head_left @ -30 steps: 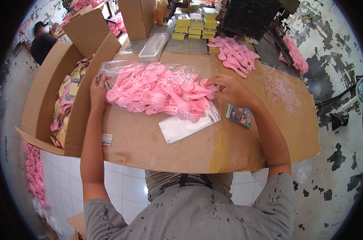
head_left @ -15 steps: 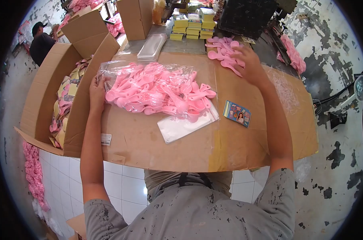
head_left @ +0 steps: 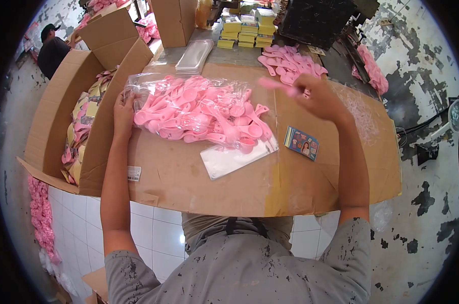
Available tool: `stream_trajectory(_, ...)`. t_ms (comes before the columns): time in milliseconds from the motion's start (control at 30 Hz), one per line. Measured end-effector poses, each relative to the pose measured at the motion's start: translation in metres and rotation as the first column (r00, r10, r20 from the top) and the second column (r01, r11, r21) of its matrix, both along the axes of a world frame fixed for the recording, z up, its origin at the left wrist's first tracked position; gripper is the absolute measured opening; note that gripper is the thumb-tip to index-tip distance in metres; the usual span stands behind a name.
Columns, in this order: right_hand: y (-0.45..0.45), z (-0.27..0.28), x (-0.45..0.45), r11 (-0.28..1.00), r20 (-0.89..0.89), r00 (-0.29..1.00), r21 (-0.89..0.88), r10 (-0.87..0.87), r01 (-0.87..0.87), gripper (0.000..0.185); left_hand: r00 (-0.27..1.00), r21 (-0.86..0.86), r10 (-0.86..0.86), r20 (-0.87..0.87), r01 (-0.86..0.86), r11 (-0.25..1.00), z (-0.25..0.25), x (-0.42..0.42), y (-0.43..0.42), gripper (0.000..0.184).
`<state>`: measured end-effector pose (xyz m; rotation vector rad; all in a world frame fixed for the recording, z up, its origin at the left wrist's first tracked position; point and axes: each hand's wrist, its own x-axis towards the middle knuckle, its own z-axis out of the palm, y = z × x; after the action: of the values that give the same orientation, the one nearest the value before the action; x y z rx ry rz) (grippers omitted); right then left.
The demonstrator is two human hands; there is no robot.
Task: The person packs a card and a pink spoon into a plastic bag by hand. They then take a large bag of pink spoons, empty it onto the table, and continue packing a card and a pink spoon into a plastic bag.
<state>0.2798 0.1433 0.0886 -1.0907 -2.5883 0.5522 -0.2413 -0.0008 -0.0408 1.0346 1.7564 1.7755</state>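
Observation:
A clear plastic bag (head_left: 138,83) full of pink plastic spoons (head_left: 194,111) lies on the cardboard-topped table, with some spoons spilling from its right end. My left hand (head_left: 123,112) pinches the bag's left edge. In my right hand (head_left: 318,99), closed and raised over the table, is a pink spoon (head_left: 274,84), blurred by motion; whether it is just one I cannot tell. Behind that hand lies a loose pile of pink spoons (head_left: 292,58). White plastic sleeves (head_left: 234,161) rest partly under the bag, and a stack of printed cards (head_left: 301,143) sits to their right.
At my left stands an open cardboard box (head_left: 100,126) with packed spoons and cards inside. Clear sleeves (head_left: 194,57) and yellow card stacks (head_left: 245,33) are at the back, beside a dark case (head_left: 313,23). Another person (head_left: 53,50) is at the far left.
My right hand has left the spoon pile, coming nearer and carrying a pink spoon. My left hand stays at the bag's edge.

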Motion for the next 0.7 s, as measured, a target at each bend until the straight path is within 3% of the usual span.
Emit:
stream_trajectory(33,0.008,-0.003,0.002,0.966,-0.017,0.999,0.258,-0.031,0.035,0.032,1.0,-0.011,0.0,-0.011,0.0,1.0,0.0,0.0,0.0,0.023)
stream_trajectory(100,0.022,-0.018,0.004,0.704,-0.073,0.994,0.703,-0.076,0.105,0.038,0.999,-0.033,-0.001,-0.033,0.0,0.999,0.0,-0.001,-0.001,0.025)
stream_trajectory(167,0.006,-0.027,-0.01,0.887,-0.074,0.994,0.461,0.082,-0.039,0.043,0.999,-0.014,-0.002,-0.04,0.002,1.0,0.0,0.0,0.0,0.025)
stream_trajectory(233,-0.017,-0.04,-0.028,0.958,-0.07,0.978,0.226,0.195,-0.174,0.047,0.999,-0.007,-0.004,-0.038,0.004,1.0,-0.003,-0.001,0.0,0.025)
stream_trajectory(300,-0.033,-0.051,-0.041,0.962,-0.044,0.961,0.031,0.273,-0.272,0.049,0.999,-0.004,-0.008,-0.031,0.008,1.0,-0.003,-0.003,0.001,0.024)
stream_trajectory(400,-0.024,-0.059,-0.044,0.952,-0.093,0.961,-0.143,0.261,-0.272,0.048,1.0,-0.009,-0.012,-0.016,0.012,1.0,-0.002,-0.003,-0.001,0.026)
stream_trajectory(500,-0.012,-0.062,-0.038,0.958,0.073,0.957,0.039,0.282,-0.285,0.042,1.0,-0.004,-0.014,-0.011,0.014,1.0,-0.003,-0.003,0.0,0.026)
stream_trajectory(700,-0.025,-0.059,-0.037,0.954,0.078,0.961,0.12,0.267,-0.275,0.025,1.0,-0.008,-0.018,-0.01,0.018,1.0,0.0,0.001,0.0,0.025)
